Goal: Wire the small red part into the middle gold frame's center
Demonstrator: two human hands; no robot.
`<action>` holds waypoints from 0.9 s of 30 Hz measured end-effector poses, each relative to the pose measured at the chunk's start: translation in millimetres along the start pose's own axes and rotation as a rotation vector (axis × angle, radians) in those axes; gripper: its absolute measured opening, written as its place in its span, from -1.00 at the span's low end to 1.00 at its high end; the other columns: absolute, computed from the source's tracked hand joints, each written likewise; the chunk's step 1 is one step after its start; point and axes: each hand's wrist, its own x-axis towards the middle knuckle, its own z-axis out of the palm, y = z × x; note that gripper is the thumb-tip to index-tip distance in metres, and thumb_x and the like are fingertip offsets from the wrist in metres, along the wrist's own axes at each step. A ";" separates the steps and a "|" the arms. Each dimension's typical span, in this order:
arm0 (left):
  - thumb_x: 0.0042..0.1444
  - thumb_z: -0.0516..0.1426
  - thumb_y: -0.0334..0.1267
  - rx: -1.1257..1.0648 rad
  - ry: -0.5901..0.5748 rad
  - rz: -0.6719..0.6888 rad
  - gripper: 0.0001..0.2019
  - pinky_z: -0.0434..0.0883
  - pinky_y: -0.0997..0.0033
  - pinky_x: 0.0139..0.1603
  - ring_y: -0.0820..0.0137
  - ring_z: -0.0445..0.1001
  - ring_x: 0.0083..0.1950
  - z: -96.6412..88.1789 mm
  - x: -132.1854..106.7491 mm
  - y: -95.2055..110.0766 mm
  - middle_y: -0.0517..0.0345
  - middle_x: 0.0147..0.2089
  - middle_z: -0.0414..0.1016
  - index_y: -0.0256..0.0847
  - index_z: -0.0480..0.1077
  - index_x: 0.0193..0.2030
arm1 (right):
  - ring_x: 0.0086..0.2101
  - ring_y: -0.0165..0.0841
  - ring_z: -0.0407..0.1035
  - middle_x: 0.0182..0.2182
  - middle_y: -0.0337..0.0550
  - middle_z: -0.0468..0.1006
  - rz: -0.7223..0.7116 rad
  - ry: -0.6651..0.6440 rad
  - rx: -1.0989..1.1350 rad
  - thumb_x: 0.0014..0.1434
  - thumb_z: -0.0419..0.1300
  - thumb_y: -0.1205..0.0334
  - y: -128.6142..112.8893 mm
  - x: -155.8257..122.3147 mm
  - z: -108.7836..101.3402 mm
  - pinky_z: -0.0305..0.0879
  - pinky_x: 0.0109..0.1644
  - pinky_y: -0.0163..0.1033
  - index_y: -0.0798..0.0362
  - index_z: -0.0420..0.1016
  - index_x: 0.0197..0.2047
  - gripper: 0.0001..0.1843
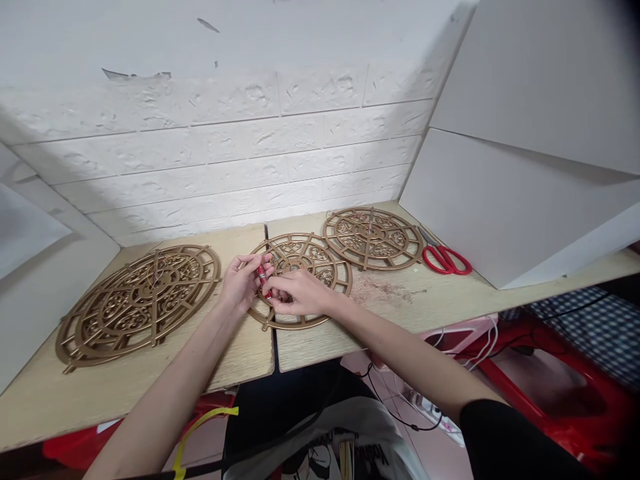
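Note:
Over the middle gold openwork disc (341, 270), my left hand (241, 281) pinches a small red cylindrical piece (261, 273) with a silvery band. My right hand (299, 292) has its fingers closed on the lower end of the same piece. What the piece is exactly is too small to tell. The middle disc lies flat across the seam of two table boards, partly hidden by both hands. To the left lie more gold discs (150, 285), overlapping in a stack. Another gold disc (373, 239) rests at the back right, touching or overlapping the middle one.
Red-handled scissors (447, 259) lie beside the right disc, near a white panel (525, 180). A white brick-pattern wall (240, 147) closes off the back of the wooden table (320, 350). Below are a yellow tape strip (205, 420), a red stool (545, 380) and cables.

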 end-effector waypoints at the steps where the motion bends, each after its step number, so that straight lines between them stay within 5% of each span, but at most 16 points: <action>1: 0.00 0.20 -0.49 0.002 0.002 -0.001 -0.83 0.51 0.46 -0.41 0.45 0.53 -0.46 0.1 0.0 0.1 0.00 -0.33 0.58 -0.27 0.25 -0.40 | -0.51 -0.49 0.30 -0.50 -0.30 0.47 0.001 -0.003 -0.006 0.12 0.08 0.33 0.3 0.1 0.3 0.15 -0.37 -0.38 0.08 0.39 -0.20 -0.85; 27: -0.06 0.20 -0.46 0.042 0.026 0.030 -0.83 0.47 0.48 -0.43 0.46 0.51 -0.48 3.3 -2.2 3.2 0.05 -0.37 0.57 -0.26 0.24 -0.39 | -0.53 -0.49 0.28 -0.51 -0.30 0.46 0.012 0.010 0.019 0.09 0.11 0.34 -1.2 0.2 -1.4 0.13 -0.40 -0.39 0.07 0.42 -0.22 -0.84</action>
